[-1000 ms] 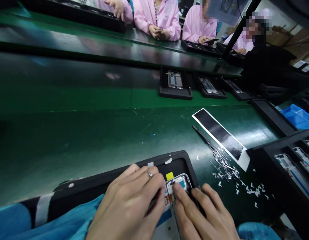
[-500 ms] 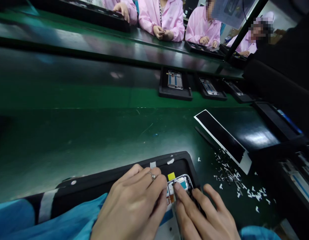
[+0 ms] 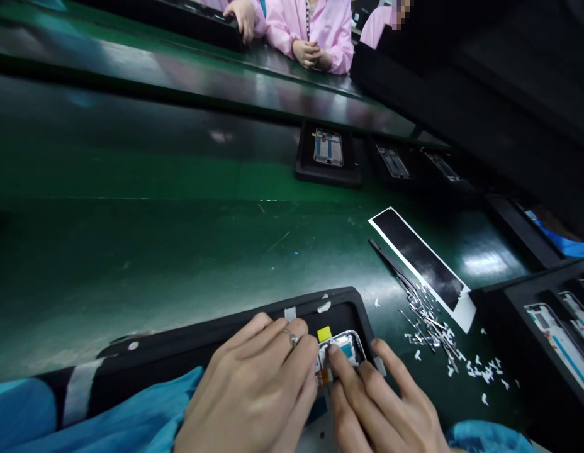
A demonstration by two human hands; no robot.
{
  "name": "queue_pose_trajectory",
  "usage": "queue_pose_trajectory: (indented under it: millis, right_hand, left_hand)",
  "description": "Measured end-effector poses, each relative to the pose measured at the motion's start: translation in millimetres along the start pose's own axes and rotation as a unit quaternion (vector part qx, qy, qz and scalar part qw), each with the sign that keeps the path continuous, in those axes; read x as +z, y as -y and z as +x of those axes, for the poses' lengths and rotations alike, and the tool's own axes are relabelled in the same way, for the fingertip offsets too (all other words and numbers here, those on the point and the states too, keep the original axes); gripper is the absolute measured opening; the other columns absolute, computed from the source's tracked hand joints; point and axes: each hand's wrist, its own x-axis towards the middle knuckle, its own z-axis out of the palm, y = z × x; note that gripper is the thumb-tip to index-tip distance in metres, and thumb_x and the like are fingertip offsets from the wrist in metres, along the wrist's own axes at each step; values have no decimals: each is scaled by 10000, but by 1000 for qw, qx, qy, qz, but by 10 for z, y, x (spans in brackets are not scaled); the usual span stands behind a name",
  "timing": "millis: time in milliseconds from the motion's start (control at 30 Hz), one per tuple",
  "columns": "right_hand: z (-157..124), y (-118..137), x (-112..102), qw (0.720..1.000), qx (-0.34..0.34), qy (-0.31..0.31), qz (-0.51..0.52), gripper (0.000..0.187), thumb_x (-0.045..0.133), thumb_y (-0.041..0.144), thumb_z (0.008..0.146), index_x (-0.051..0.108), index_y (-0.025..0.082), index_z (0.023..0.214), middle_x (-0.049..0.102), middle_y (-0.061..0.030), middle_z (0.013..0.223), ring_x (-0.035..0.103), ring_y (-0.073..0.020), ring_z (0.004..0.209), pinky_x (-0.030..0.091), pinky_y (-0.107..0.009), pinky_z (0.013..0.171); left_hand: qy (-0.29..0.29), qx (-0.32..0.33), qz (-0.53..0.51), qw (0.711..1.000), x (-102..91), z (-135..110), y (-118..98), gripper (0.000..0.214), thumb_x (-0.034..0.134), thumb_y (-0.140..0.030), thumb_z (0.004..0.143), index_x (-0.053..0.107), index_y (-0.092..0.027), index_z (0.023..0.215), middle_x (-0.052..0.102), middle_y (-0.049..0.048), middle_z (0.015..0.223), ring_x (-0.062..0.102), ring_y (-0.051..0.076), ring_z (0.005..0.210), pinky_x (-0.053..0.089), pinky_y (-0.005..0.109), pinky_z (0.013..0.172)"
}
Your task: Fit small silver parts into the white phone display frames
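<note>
At five o'clock of the view, a phone frame [image 3: 345,346] lies in a black tray [image 3: 197,335], partly covered by the person's hands. Between six and seven o'clock, the left hand [image 3: 252,387] wears a ring [image 3: 292,338] and bends over the near-left side of the frame, fingers together and curled; its tips are hidden, so whether they clamp on anything cannot be told. At five o'clock, the right hand [image 3: 386,402] sets one fingertip on the frame's upper part, and its outermost finger stands apart beside the tray's rim; whether a thumb pinches anything cannot be told. Just past the frame's top edge sits a yellow tab [image 3: 324,333].

Near three o'clock, a dark strip with a white border [image 3: 419,255] lies on the green table [image 3: 188,245], beside a thin black tool [image 3: 384,253]. At four o'clock, a pile of small slender pieces [image 3: 426,314] lies among white scraps [image 3: 485,371]. Another frame [image 3: 328,148] rests in its own tray at one o'clock. Near twelve o'clock, a co-worker in pink [image 3: 339,38] sits with hands together.
</note>
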Motion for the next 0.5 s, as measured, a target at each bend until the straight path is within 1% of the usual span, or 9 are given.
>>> queue_pose_trajectory:
  millis: [67, 133, 200, 300, 367, 400, 500]
  right_hand:
    - [13, -7, 8, 1000, -9, -6, -1, 307, 334, -26, 804, 558, 118, 649, 679, -59, 729, 594, -119, 564, 453, -323, 735]
    - [6, -17, 9, 1000, -21, -4, -2, 304, 340, -28, 808, 565, 111, 658, 679, -55, 728, 601, -123, 580, 444, -331, 752]
    - [-14, -29, 5, 1000, -20, -2, 0, 307, 343, -10, 828, 567, 119, 663, 681, -45, 740, 609, -127, 603, 433, -338, 771]
    - [-31, -43, -5, 1000, -7, -11, 1, 308, 349, 3, 835, 560, 130, 652, 681, -44, 752, 608, -131, 597, 433, -339, 764]
    - [-26, -47, -6, 1000, -12, -13, 3, 303, 354, -3, 826, 557, 131, 645, 681, -46, 744, 604, -131, 581, 443, -335, 743]
    - [-22, -46, -3, 1000, -12, -14, 6, 301, 358, -5, 822, 555, 131, 640, 681, -47, 740, 601, -131, 573, 448, -335, 733]
    - [-19, -36, 18, 999, 1, -33, 10, 308, 358, 6, 823, 546, 130, 613, 680, -54, 738, 592, -133, 545, 460, -342, 708]
  left_hand:
    - [-20, -14, 11, 1000, 27, 26, -28, 391, 239, -109, 826, 563, -188, 622, 626, -1, 636, 576, 140, 593, 428, 276, 596]
    - [-39, -23, 24, 999, 48, 38, -43, 435, 209, -105, 837, 552, -188, 583, 618, 1, 604, 566, 144, 567, 415, 283, 585]
    - [-35, -15, 35, 999, 42, 34, -40, 460, 188, -123, 851, 555, -191, 583, 619, 1, 600, 564, 151, 565, 412, 293, 593]
    - [-18, 26, 58, 998, -16, 11, -8, 464, 170, -121, 864, 597, -187, 694, 645, 3, 678, 586, 149, 635, 424, 291, 654]
    - [-26, 58, 74, 995, -53, -1, 15, 456, 167, -111, 868, 606, -179, 764, 651, 8, 722, 590, 138, 675, 425, 274, 685]
    - [-37, 72, 79, 994, -63, -5, 23, 456, 167, -108, 868, 607, -176, 770, 649, 10, 722, 588, 133, 674, 425, 266, 687]
    - [-43, 101, 82, 991, -49, -8, 25, 449, 184, -93, 863, 605, -176, 733, 635, 10, 694, 573, 132, 645, 425, 266, 688]
